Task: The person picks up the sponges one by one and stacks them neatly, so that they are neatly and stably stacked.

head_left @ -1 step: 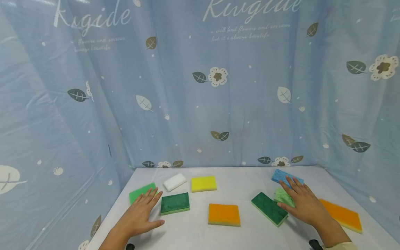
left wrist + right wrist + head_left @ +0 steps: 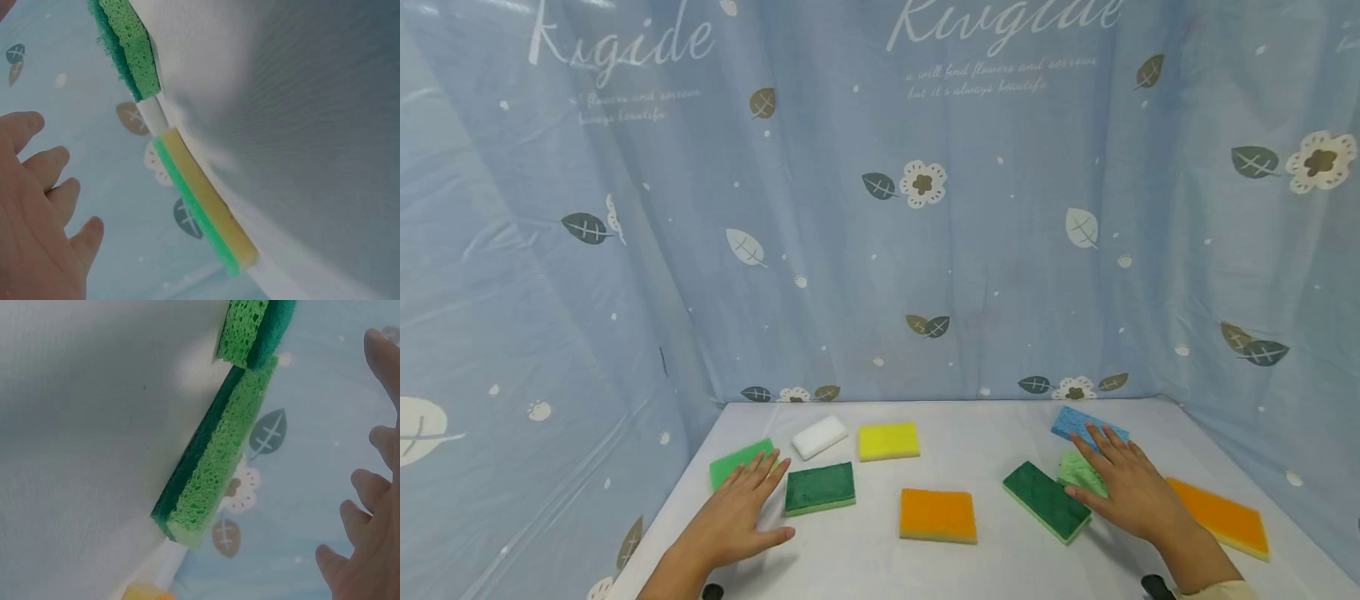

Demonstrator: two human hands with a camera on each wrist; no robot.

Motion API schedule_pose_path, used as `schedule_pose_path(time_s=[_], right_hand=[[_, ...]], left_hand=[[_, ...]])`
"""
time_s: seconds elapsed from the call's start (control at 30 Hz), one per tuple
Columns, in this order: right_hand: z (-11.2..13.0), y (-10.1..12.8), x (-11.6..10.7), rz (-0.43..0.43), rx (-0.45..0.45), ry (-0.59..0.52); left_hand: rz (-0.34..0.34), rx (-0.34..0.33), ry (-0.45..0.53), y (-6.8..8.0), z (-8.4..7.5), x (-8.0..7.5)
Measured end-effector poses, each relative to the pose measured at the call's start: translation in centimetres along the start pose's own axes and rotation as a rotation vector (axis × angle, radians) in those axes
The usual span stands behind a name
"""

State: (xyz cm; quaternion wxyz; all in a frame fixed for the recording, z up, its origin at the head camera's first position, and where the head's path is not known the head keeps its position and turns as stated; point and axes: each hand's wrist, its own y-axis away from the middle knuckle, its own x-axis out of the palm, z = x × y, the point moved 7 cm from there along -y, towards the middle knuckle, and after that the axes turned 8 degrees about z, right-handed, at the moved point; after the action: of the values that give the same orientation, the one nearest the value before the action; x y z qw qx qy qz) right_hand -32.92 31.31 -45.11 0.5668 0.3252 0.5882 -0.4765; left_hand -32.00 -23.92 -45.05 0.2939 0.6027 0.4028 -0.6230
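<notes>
sponges lie scattered on white table [image 2: 865, 558], i keep left hand [image 2: 737, 512] flat by light green sponge [image 2: 737, 461], right hand [image 2: 1131, 492] spread over crumpled green sponge [image 2: 1078, 471], fingers straight, gripping nothing.

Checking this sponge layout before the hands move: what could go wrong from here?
The right hand hovers over a crumpled light-green sponge touching a dark-green rectangular sponge; grabbing one may drag the other. The left hand may nudge the light-green rectangular sponge toward the table edge.
</notes>
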Motion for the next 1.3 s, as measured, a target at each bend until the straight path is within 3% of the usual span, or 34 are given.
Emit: schedule_pose_path(time_s=[0.37, 0.73, 1.0, 1.3], right_hand=[[-0.2, -0.4, 0.7, 0.003, 0.004, -0.034], [2.2, -0.8, 1.2, 0.032, 0.002, -0.103], [2.6, -0.9, 3.0, 0.175, 0.062, -0.131], [2.5, -0.7, 3.3, 0.262, 0.122, -0.141]], left_hand=[[-0.002, 0.002, 0.013, -0.7, -0.4, 0.2], [0.078, 0.028, 0.047, -2.4, -2.3, 0.7], [0.112, 0.067, 0.089, -3.6, -4.6, 1.1], [0.148, 0.121, 0.085, -6.5, -7.5, 1.6]])
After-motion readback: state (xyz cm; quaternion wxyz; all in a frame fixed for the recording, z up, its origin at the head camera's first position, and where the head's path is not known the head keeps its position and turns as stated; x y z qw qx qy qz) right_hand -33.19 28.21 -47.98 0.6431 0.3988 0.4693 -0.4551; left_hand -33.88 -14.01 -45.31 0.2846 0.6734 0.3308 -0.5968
